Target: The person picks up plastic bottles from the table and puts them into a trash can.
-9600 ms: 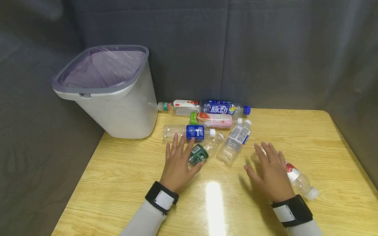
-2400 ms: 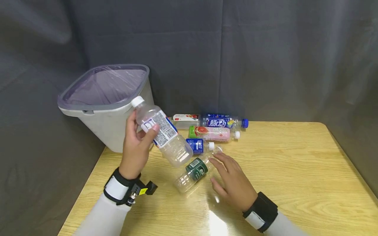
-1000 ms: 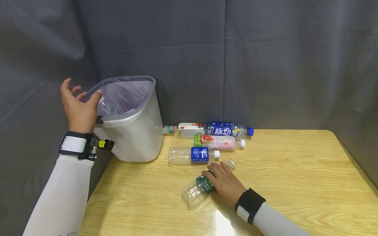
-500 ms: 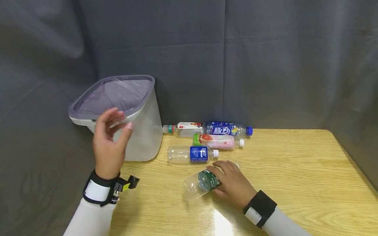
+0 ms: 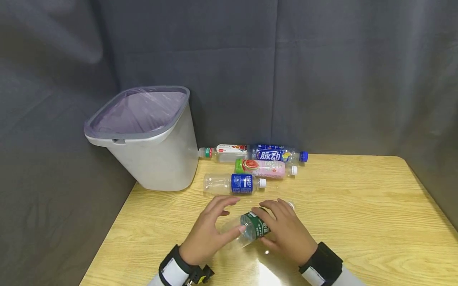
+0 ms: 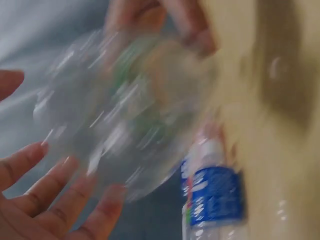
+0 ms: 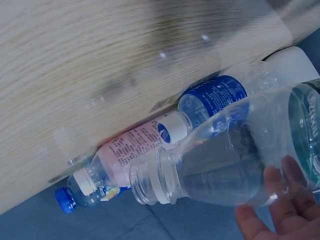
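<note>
My right hand (image 5: 290, 235) grips a clear plastic bottle (image 5: 259, 226) with a green label, its fingers curled over the label and neck half. In the right wrist view the bottle's neck (image 7: 157, 175) shows bare, with no cap. My left hand (image 5: 207, 234) reaches round the bottle's base end with fingers and thumb spread. In the left wrist view, blurred, its fingers (image 6: 60, 200) lie close along the base. Just behind, a clear bottle with a blue label (image 5: 241, 184) and white cap lies on its side.
A white bin (image 5: 162, 159) with a purple liner stands at the back left. Lying near the dark curtain (image 5: 322, 79) are a pink-labelled bottle (image 5: 264, 168), a blue-capped bottle (image 5: 273, 154) and a white-labelled bottle (image 5: 230, 153). All rest on the wooden table (image 5: 358, 222).
The white-labelled bottle my left hand carried to the bin has left it. That hand has come back rightward to the green-labelled bottle, which my right hand has gripped and shifted slightly right.
</note>
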`<state>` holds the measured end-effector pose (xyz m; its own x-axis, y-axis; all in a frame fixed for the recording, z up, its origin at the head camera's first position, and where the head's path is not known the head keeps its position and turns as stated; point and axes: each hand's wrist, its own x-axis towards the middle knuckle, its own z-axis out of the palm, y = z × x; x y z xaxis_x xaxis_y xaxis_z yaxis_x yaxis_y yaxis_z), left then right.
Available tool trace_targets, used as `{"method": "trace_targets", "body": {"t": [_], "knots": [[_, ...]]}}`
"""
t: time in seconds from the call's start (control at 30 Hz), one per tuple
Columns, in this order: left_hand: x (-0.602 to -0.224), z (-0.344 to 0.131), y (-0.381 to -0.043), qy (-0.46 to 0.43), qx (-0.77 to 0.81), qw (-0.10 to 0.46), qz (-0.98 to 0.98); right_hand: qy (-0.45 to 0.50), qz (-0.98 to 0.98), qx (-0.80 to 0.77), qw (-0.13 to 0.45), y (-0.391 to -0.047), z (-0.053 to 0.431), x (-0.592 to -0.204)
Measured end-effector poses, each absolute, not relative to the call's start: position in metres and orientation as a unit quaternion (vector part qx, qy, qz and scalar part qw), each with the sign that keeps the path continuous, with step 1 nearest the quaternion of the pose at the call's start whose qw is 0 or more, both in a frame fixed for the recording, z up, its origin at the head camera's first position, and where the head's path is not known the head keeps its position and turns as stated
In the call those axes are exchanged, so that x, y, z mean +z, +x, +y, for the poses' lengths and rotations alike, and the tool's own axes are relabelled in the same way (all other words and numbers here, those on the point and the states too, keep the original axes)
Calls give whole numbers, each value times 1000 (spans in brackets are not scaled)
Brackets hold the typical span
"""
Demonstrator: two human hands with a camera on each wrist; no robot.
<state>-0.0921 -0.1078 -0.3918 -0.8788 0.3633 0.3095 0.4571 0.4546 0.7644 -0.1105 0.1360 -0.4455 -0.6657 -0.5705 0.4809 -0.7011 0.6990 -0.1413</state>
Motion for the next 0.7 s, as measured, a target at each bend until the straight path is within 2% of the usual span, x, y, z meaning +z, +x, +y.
{"method": "trace_targets", "body": {"t": [0.17, 0.5, 0.7], "knots": [[-407, -93, -85, -252, -437, 17, -863, 363, -891, 147, 230, -107, 139, -443], [-417, -90, -82, -285, -421, 15, -861, 360, -893, 139, 233, -103, 140, -436], [-420, -88, -82, -281, -419, 37, -863, 360, -892, 139, 236, -103, 140, -436]]}}
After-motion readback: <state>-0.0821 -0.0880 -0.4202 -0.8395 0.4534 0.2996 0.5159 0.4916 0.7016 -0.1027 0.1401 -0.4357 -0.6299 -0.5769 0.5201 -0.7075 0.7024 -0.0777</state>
